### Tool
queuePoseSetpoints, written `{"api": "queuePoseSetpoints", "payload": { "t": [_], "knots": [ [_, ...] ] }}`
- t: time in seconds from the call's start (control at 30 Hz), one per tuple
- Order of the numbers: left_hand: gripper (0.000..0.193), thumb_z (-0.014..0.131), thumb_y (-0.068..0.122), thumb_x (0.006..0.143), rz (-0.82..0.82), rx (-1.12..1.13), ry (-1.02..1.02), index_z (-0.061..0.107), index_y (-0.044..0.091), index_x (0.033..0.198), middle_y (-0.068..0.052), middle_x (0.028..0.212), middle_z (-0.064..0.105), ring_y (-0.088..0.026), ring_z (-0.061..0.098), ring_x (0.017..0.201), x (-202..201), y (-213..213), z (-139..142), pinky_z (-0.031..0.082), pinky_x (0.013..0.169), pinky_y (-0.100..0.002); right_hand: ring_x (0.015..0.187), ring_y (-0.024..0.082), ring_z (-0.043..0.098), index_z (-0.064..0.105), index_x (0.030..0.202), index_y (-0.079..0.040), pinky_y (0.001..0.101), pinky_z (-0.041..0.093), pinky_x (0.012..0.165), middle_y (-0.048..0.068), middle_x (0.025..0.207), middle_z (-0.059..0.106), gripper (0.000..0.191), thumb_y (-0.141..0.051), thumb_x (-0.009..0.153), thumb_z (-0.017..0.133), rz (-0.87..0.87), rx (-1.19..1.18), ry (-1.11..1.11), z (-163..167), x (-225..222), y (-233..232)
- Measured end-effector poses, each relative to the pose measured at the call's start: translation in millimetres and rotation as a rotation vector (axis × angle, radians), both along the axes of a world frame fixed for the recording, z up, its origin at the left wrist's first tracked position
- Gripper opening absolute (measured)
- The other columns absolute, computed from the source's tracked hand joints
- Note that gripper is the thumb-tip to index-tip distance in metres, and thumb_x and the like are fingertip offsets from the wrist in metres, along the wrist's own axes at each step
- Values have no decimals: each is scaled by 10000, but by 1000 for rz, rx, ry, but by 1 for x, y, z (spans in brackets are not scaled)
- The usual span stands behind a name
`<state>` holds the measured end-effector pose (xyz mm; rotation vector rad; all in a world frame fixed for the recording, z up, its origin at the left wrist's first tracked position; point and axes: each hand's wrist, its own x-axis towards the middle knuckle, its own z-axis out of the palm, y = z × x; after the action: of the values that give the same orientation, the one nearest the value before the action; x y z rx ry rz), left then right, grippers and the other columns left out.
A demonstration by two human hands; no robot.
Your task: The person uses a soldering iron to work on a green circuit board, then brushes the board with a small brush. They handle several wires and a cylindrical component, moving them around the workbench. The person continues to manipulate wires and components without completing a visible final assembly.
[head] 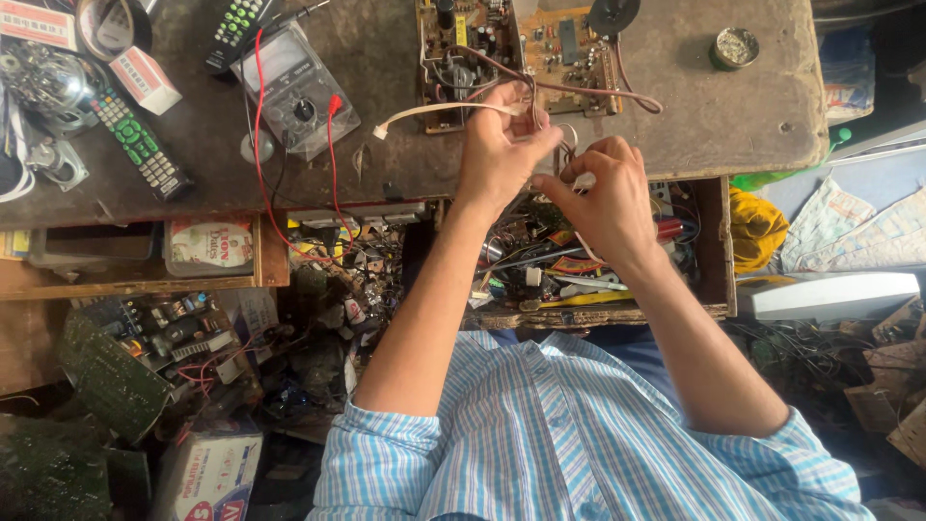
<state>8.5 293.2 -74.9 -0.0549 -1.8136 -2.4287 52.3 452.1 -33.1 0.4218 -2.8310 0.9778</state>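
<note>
Copper-brown circuit boards (521, 48) lay at the far edge of the worn workbench (714, 106), and a bundle of thin wires (569, 89) ran from them toward the person. Both hands met just in front of the boards, above an open drawer (719, 251) crammed with tools and parts. The left hand (499, 150) was closed around the wires, pinching them between thumb and fingertips, with a pale flat cable (434, 109) trailing off to the left from its grip. The right hand (608, 198) was curled close beside it, fingertips pinched on the near end of the same wires; what exactly it gripped was hidden by the fingers.

To do this well, I judged that the left hand should have held the bundle steady near the boards so no pull reached the solder joints, while the right worked only the free end with small motions. Slack between the 2 hands mattered. A multimeter (294, 92) with red leads and 2 remote controls (140, 145) lay well apart to the left.
</note>
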Motion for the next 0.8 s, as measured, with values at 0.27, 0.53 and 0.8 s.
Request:
{"api": "queuePoseSetpoints", "payload": {
  "t": [0.27, 0.53, 0.8],
  "knots": [
    [459, 638, -20, 932, 10, -157, -48, 551, -89, 1377, -95, 1045, 763, -126, 736, 906, 0, -2, 0, 637, 787, -273, 1039, 310, 523, 795, 1130, -47, 452, 431, 928, 127, 1089, 605, 209, -139, 943, 814, 34, 75, 289, 9, -5, -8],
    [483, 760, 47, 936, 40, -277, -33, 540, -63, 1352, -152, 1039, 764, -156, 754, 927, 2, -5, 2, 642, 833, -288, 1014, 208, 570, 797, 1025, -39, 374, 489, 849, 82, 1046, 633, 128, -80, 911, 839, 29, -158, 177, 13, -20, -8],
    [288, 653, -31, 958, 248, 90, -58, 643, -55, 1244, -177, 1058, 774, -211, 750, 904, -18, -15, -28, 631, 757, -303, 1003, 134, 531, 680, 965, -48, 284, 420, 891, 44, 1155, 617, 98, -127, 992, 731, 38, -949, -333, 6, -5, 26]
  ]
}}
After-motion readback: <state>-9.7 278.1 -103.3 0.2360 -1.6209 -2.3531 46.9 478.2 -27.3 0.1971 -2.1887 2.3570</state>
